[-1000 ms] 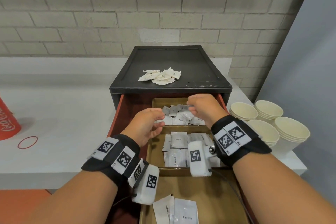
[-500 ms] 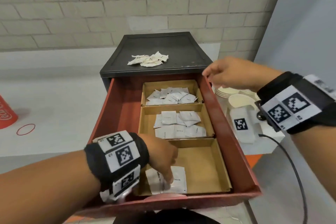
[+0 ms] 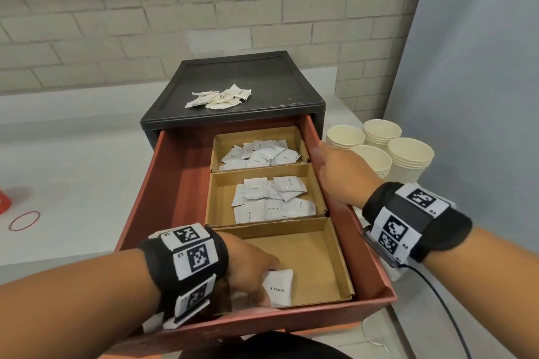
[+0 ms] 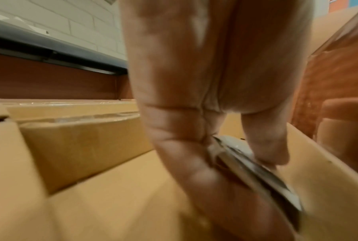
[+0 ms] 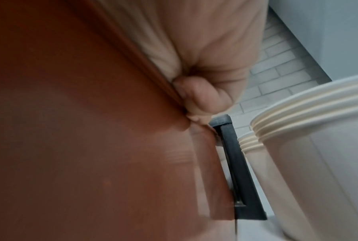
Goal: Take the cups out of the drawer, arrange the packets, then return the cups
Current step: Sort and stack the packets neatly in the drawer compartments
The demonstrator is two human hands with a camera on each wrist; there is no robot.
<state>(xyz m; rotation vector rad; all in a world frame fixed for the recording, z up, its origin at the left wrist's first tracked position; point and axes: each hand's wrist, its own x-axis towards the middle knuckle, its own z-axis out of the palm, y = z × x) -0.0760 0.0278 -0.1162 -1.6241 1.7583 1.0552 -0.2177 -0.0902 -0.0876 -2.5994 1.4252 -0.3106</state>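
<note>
While L hand [image 3: 250,268] pinches a Cream packet [image 3: 278,287], cups wait outside.
R hand [image 3: 339,176] grips drawer [image 3: 175,183] wall; cup stacks [image 3: 379,154] at its 2 o'clock.

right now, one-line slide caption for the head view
Left hand pinches cream packets in the drawer; right hand grips its side.

The word "Cream" is showing on the white square packet [image 3: 278,288] in the nearest brown cardboard compartment [image 3: 320,259], and on several white packets [image 3: 254,188] in the middle compartment. The farther packets' print is staying unreadable.
</note>
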